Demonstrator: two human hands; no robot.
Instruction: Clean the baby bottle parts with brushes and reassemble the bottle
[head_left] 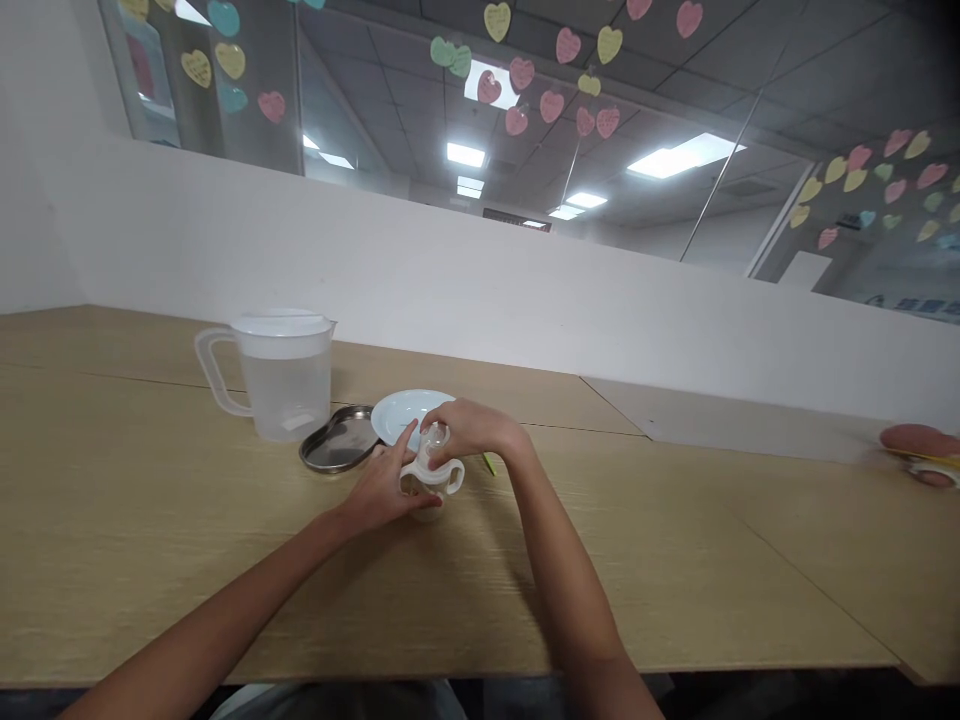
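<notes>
A small translucent two-handled cup stands on the table in front of me, and one of its loop handles shows on the right. My left hand is closed round the cup's left side, with the thumb across its front. From above, my right hand grips a clear rounded piece at the cup's top. I cannot tell whether that piece is fixed to the cup or apart from it. Just behind the hands lies a white plate, partly hidden by my right hand.
A clear lidded pitcher holding liquid stands at the back left. Beside it lies a kidney-shaped metal tray. A thin yellow-green item shows right of the cup. A blurred reddish object is at the far right. The white wall borders the table's back.
</notes>
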